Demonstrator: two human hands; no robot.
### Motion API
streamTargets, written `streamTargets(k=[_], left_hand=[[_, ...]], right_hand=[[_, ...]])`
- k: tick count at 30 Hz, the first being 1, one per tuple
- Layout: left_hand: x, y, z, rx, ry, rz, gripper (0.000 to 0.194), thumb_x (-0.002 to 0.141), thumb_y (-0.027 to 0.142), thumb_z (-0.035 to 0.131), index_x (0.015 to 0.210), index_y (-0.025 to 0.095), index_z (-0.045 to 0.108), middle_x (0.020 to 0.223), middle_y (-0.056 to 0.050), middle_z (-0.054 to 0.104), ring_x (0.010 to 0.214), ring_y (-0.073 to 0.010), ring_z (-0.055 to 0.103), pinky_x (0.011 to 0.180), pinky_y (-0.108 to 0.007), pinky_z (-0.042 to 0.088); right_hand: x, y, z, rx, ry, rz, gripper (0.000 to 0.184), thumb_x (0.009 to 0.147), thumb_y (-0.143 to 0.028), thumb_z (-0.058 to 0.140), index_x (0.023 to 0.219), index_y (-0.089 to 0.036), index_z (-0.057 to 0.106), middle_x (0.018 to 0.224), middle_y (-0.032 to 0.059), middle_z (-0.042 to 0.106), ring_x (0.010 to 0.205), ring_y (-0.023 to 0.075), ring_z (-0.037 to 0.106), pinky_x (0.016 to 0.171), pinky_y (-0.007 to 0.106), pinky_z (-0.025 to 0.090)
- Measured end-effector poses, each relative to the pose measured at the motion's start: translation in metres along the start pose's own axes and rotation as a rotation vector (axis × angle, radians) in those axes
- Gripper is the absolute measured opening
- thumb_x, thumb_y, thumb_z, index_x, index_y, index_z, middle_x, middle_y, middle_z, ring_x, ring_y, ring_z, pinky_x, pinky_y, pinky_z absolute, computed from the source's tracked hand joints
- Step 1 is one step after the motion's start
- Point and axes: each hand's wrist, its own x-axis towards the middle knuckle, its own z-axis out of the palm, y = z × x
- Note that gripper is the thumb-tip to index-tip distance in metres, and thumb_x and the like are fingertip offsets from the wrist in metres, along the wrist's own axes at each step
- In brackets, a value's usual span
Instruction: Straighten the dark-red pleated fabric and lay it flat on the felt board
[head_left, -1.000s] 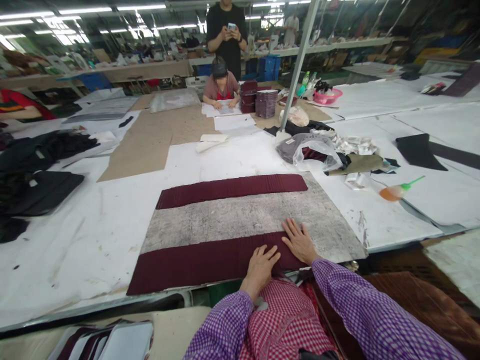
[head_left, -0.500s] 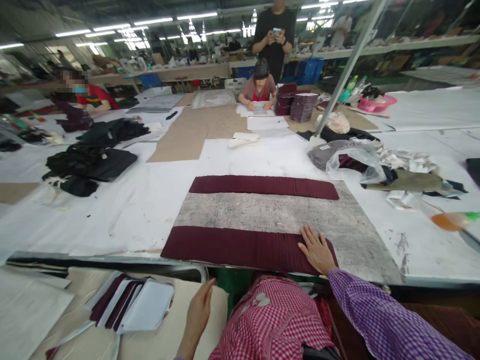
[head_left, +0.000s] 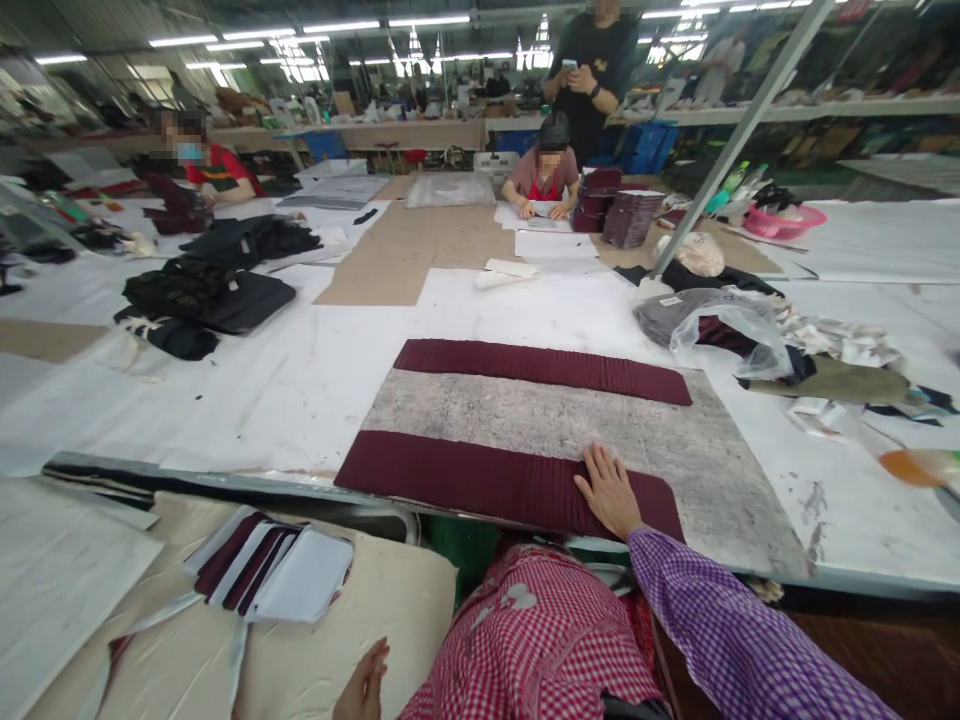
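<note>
My right hand [head_left: 610, 490] lies flat on the near row of overlapping maroon fabric pieces [head_left: 457, 477], fingers outstretched and pointing away from me. A second maroon row [head_left: 540, 370] runs parallel, farther back on the same grey board [head_left: 720, 500]. Low in the view, my left hand [head_left: 364, 685] hovers by the cream padded surface [head_left: 405, 590] with fingers extended and nothing visible in them; its wrist is cut off by the frame. Up and left of that hand, a fanned stack of white and maroon pieces [head_left: 300, 575] rests on the cream surface.
Dark garments [head_left: 247, 300] sit on the white table at left. A plastic bag [head_left: 739, 330] and fabric scraps lie at right, near a slanting metal pole [head_left: 739, 140]. Across the table a person [head_left: 541, 180] works beside maroon stacks [head_left: 630, 217]; another person [head_left: 589, 70] stands behind holding a phone.
My left hand has dropped lower, toward the bottom edge. The right hand stays flat on the near maroon row, slightly farther left along it. The whole view has shifted a little.
</note>
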Motion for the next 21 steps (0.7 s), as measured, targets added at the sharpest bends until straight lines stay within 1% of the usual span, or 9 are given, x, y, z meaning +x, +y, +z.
streamTargets(k=[2, 5, 7, 9, 12, 15, 16, 18, 21], left_hand=[[0.012, 0.025, 0.005, -0.002, -0.022, 0.048, 0.045, 0.065, 0.054, 0.05, 0.091, 0.021, 0.066, 0.092, -0.009, 0.076, 0.087, -0.0295, 0.071, 0.078, -0.042, 0.057], [0.028, 0.078, 0.017, -0.016, -0.103, 0.158, 0.049, 0.07, 0.052, 0.05, 0.1, 0.018, 0.065, 0.095, -0.011, 0.075, 0.088, -0.0279, 0.07, 0.086, -0.044, 0.053], [0.035, 0.119, 0.031, -0.037, -0.186, 0.241, 0.044, 0.073, 0.049, 0.052, 0.101, 0.02, 0.066, 0.099, -0.009, 0.074, 0.092, -0.0253, 0.068, 0.092, -0.043, 0.05], [0.037, 0.16, 0.051, -0.063, -0.29, 0.303, 0.039, 0.076, 0.047, 0.053, 0.102, 0.021, 0.067, 0.098, -0.008, 0.074, 0.09, -0.0235, 0.067, 0.093, -0.043, 0.049], [0.033, 0.213, 0.094, -0.115, -0.47, 0.337, 0.034, 0.082, 0.04, 0.052, 0.103, 0.019, 0.066, 0.093, -0.007, 0.073, 0.085, -0.0198, 0.066, 0.089, -0.039, 0.05], [0.025, 0.251, 0.148, -0.171, -0.657, 0.275, 0.027, 0.085, 0.034, 0.054, 0.101, 0.015, 0.065, 0.089, -0.006, 0.072, 0.077, -0.0161, 0.066, 0.078, -0.036, 0.053], [0.022, 0.26, 0.166, -0.188, -0.702, 0.24, 0.027, 0.087, 0.034, 0.054, 0.103, 0.014, 0.062, 0.09, -0.005, 0.07, 0.075, -0.0152, 0.065, 0.075, -0.036, 0.054], [0.016, 0.271, 0.199, -0.211, -0.744, 0.163, 0.029, 0.089, 0.035, 0.053, 0.107, 0.014, 0.059, 0.094, -0.005, 0.067, 0.075, -0.0142, 0.064, 0.071, -0.035, 0.055], [0.009, 0.276, 0.233, -0.208, -0.74, 0.069, 0.03, 0.089, 0.035, 0.053, 0.111, 0.015, 0.056, 0.101, -0.005, 0.064, 0.078, -0.0144, 0.063, 0.069, -0.034, 0.055]], right_hand=[[0.005, -0.001, -0.007, 0.064, 0.012, 0.015, 0.048, 0.094, -0.036, 0.05, 0.138, -0.021, 0.04, 0.15, 0.0108, 0.034, 0.134, 0.0302, 0.035, 0.107, 0.056, 0.029], [0.007, 0.004, -0.026, 0.148, 0.065, 0.085, 0.041, 0.095, -0.034, 0.048, 0.133, -0.021, 0.045, 0.141, 0.0112, 0.044, 0.125, 0.028, 0.046, 0.102, 0.053, 0.038], [0.001, 0.007, -0.041, 0.198, 0.077, 0.118, 0.033, 0.095, -0.034, 0.049, 0.125, -0.019, 0.052, 0.129, 0.01, 0.054, 0.114, 0.025, 0.054, 0.096, 0.049, 0.044], [-0.01, 0.008, -0.052, 0.249, 0.054, 0.118, 0.026, 0.095, -0.033, 0.049, 0.114, -0.018, 0.058, 0.115, 0.0077, 0.061, 0.101, 0.0211, 0.06, 0.089, 0.044, 0.049], [-0.031, 0.006, -0.057, 0.328, 0.008, 0.092, 0.02, 0.094, -0.033, 0.05, 0.102, -0.018, 0.061, 0.104, 0.0052, 0.064, 0.088, 0.0172, 0.062, 0.08, 0.038, 0.052], [-0.05, 0.004, -0.051, 0.395, 0.015, 0.101, 0.02, 0.094, -0.033, 0.05, 0.102, -0.018, 0.061, 0.103, 0.0052, 0.063, 0.087, 0.017, 0.061, 0.078, 0.037, 0.053], [-0.055, 0.005, -0.047, 0.414, 0.03, 0.112, 0.021, 0.094, -0.033, 0.05, 0.104, -0.018, 0.06, 0.105, 0.0056, 0.063, 0.089, 0.0176, 0.061, 0.079, 0.038, 0.053], [-0.062, 0.007, -0.042, 0.45, 0.068, 0.137, 0.022, 0.095, -0.033, 0.049, 0.106, -0.018, 0.059, 0.108, 0.0064, 0.062, 0.094, 0.019, 0.061, 0.082, 0.04, 0.052], [-0.07, 0.013, -0.035, 0.503, 0.126, 0.165, 0.023, 0.094, -0.034, 0.049, 0.107, -0.018, 0.059, 0.109, 0.0067, 0.061, 0.099, 0.0207, 0.06, 0.086, 0.043, 0.05]])
